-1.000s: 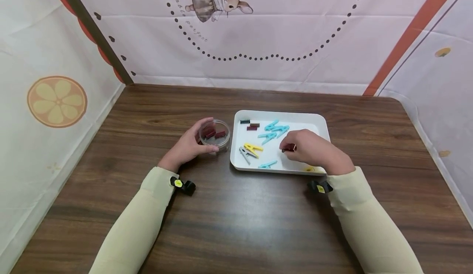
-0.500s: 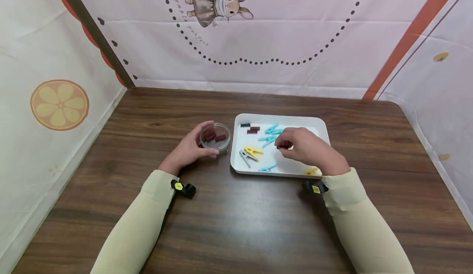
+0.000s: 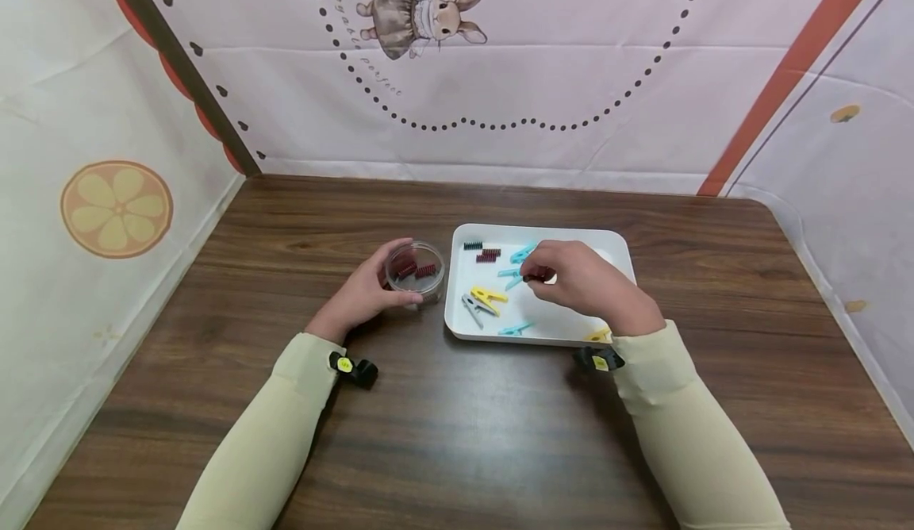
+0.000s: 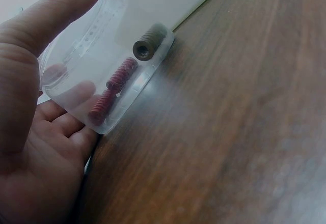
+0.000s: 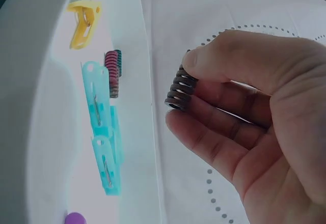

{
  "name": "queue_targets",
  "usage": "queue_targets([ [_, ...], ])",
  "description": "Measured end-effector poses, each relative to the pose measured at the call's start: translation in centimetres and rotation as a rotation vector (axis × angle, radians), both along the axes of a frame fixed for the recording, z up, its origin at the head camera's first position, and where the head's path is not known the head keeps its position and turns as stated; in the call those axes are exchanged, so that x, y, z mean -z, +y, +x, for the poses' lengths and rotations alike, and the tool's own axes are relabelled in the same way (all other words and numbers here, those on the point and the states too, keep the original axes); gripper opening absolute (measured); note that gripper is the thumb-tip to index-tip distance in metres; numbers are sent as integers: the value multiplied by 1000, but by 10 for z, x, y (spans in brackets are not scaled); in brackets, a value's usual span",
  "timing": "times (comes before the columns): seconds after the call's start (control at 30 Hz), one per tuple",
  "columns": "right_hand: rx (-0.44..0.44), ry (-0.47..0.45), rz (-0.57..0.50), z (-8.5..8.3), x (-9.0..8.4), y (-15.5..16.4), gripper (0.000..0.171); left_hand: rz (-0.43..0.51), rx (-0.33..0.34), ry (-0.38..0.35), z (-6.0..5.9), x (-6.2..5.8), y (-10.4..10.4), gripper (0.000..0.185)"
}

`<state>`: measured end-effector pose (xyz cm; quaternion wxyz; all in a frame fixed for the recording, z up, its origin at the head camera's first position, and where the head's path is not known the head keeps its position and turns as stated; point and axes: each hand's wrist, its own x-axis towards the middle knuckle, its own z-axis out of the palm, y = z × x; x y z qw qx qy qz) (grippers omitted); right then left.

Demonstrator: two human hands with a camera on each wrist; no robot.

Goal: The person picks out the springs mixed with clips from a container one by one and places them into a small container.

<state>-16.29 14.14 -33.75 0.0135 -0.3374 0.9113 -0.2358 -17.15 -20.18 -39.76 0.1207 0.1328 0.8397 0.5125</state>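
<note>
My left hand (image 3: 367, 288) curls round a clear round container (image 3: 431, 295) on the table, left of the white tray (image 3: 546, 325). Inside it lie red coil springs (image 4: 122, 75) and a brownish coil spring (image 4: 145, 47). Over the tray, my right hand (image 3: 589, 284) pinches a dark coil spring (image 5: 181, 87) between thumb and fingers. Beneath and beside that hand are light blue clothespins (image 5: 97, 99), partly hidden in the head view. Red springs (image 3: 486, 259) and a dark green spring (image 3: 473, 246) lie in the tray's far left corner.
Toward the tray's near left are a grey clothespin (image 3: 471, 308) and a yellow clothespin (image 3: 493, 295). One blue clothespin (image 3: 516, 329) and another yellow clothespin (image 3: 598, 335) lie by the near edge. A purple round thing (image 5: 75, 219) shows partly. Printed cloth (image 3: 571, 78) hangs behind the table.
My right hand has moved left across the tray, carrying the pinched spring toward the container. The left hand keeps its hold on the container. The head view has shifted slightly.
</note>
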Motion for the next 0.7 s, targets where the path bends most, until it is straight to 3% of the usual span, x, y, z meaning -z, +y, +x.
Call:
queue_targets([
  [0.13,-2,13,-18,0,-2,-4,9,-4,7,5,4,-6,2,92],
  [0.4,-13,28,-62,-3,-5,-12,9,11,-27,15,-8,20,-5,93],
  [0.7,-69,73,-123,-5,-5,-23,8,27,-19,51,-9,23,-6,93],
])
